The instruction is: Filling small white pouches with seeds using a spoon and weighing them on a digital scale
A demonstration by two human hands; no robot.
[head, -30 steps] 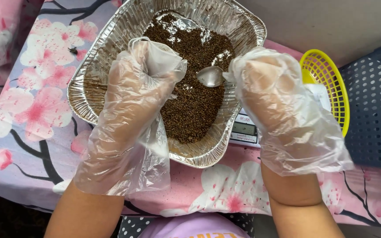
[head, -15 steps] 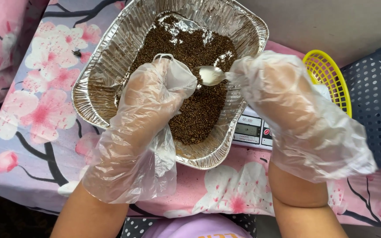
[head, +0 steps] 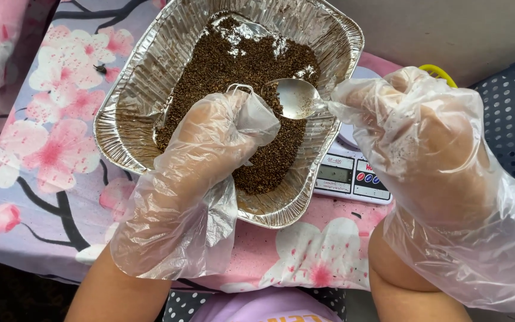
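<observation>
Metal spoon (head: 296, 97), pinched in the gloved right hand (head: 430, 155), hovers bowl-up just beside the left hand (head: 210, 149), which curls around something small, over brown granules (head: 251, 65) in a foil tray (head: 132, 128).

bright, even light; glare on the foil tray (head: 150, 89); sharp focus throughout.

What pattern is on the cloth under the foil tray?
Pink and white blossoms on dark branches over pale lilac cloth, seen in the head view.

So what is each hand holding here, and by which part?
The right hand holds a metal spoon by its handle, bowl over the foil tray. The left hand is curled over the brown grains; any hold is hidden.
</observation>
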